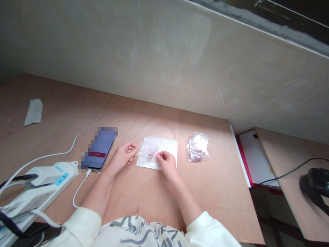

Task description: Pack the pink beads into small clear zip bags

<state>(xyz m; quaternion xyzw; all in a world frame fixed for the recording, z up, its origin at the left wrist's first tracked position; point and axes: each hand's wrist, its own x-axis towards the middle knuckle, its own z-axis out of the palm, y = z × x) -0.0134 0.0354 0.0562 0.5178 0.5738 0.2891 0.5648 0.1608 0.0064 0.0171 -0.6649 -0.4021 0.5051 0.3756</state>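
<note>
A small clear plastic bag (147, 148) with a few tiny pink and darker pieces (151, 155) in it is held over a white paper sheet (171, 144). My left hand (126, 153) pinches the bag's left edge between thumb and fingers. At its right side, close to the pieces, my right hand (166, 162) pinches the bag too, fingers curled. The pieces are too small to name. To the right of the paper lies a loose pile of similar clear bags (197, 146) with small reddish contents.
A smartphone (100, 149) on a white charging cable lies left of my left hand. Further left is a white power strip (65, 173) with plugs and cables. A white scrap (34, 112) lies at the far left. The wooden table (216, 192) meets a wall behind.
</note>
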